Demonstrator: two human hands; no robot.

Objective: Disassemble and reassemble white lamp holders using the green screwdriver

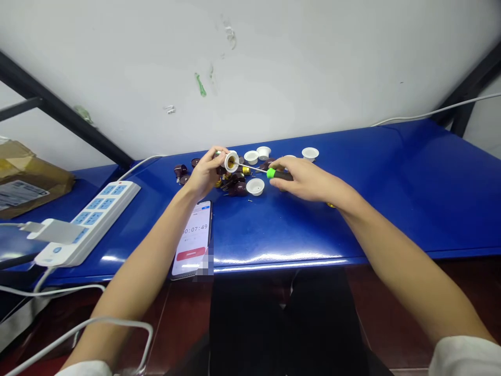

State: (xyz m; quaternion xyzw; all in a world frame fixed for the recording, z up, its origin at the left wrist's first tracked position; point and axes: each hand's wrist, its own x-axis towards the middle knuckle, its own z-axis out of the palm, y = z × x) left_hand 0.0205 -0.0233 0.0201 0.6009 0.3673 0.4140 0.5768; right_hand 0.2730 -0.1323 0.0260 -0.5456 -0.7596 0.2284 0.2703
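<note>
My left hand point(207, 171) is closed on a white round socket point(232, 161), its opening with a brass-coloured inside turned toward the right. My right hand point(303, 177) grips the black and green handle of a screwdriver point(278, 174). Its thin shaft runs left, and the tip reaches into the socket's opening. Beneath and beside the hands lie several dark brown parts point(237, 188), some with brass-coloured threads. A white cup-shaped piece point(255, 187) rests between the hands, and more white pieces point(263, 152) sit behind.
A phone point(192, 240) showing a timer lies at the blue table's point(250, 235) front edge. To the left are a white power strip point(90, 222) with a charger point(58, 231), white cables and a cardboard box point(29, 177). Another white piece point(310, 153) stands behind my right hand.
</note>
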